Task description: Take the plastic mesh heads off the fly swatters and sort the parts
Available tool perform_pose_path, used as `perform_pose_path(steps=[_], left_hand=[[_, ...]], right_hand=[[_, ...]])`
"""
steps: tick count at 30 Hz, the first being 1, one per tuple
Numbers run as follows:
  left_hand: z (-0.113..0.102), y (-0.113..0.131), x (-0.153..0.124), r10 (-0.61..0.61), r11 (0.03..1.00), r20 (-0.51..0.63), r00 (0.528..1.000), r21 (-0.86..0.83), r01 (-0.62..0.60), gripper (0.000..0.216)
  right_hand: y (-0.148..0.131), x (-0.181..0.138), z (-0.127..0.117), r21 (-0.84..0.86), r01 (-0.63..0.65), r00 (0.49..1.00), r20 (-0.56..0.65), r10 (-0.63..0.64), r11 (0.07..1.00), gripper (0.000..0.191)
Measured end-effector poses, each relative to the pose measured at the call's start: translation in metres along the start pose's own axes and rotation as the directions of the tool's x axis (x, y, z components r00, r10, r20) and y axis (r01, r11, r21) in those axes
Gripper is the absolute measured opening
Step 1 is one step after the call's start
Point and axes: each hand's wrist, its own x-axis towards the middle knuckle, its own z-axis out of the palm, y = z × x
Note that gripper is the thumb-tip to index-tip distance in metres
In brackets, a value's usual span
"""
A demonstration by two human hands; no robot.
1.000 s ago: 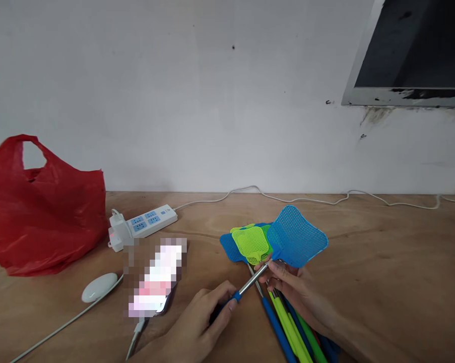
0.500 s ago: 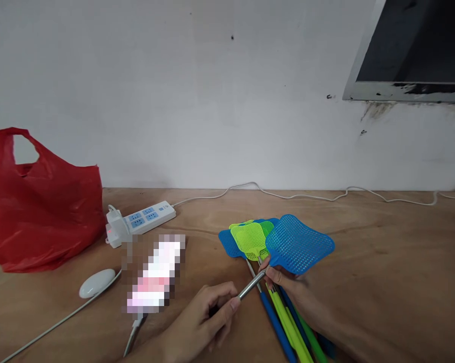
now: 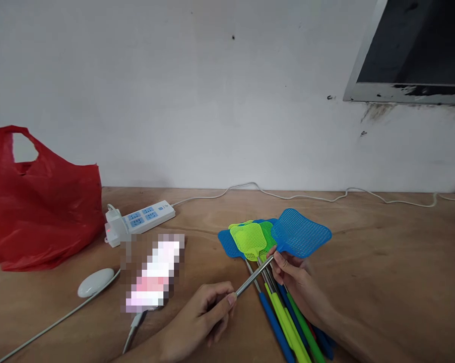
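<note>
One camera gives the view. It sits on the head of the person and looks forward and also down over the desk (image 3: pixel 393 262). The far edge of the desk runs almost level, near the middle height, and the wall (image 3: pixel 167 91) behind it is seen nearly straight from the front. The camera is quite near to the work: both forearms come in from the lower border, and the left fingers (image 3: pixel 219 288) and the right fingers (image 3: pixel 285 264) are in the lower part, right of the centre. The view is wide, but the left border cuts the red bag (image 3: pixel 42 212), and the upper right corner cuts the dark panel (image 3: pixel 419 45).
</note>
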Motion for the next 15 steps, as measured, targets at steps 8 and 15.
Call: perform_pose_path(steps=[8,15], left_hand=[[0.0030,-0.0033,-0.0026,0.000,0.999,-0.021,1.000,0.049,0.001,0.057],[0.0017,-0.0076,-0.0015,-0.012,1.000,-0.027,1.000,0.023,0.013,0.056]], right_hand=[[-0.0041,0.0014,0.0016,-0.040,0.053,0.999,-0.010,-0.053,0.998,0.031],[-0.0050,0.0037,-0.0013,-0.012,-0.048,0.999,-0.015,0.048,0.999,0.036]])
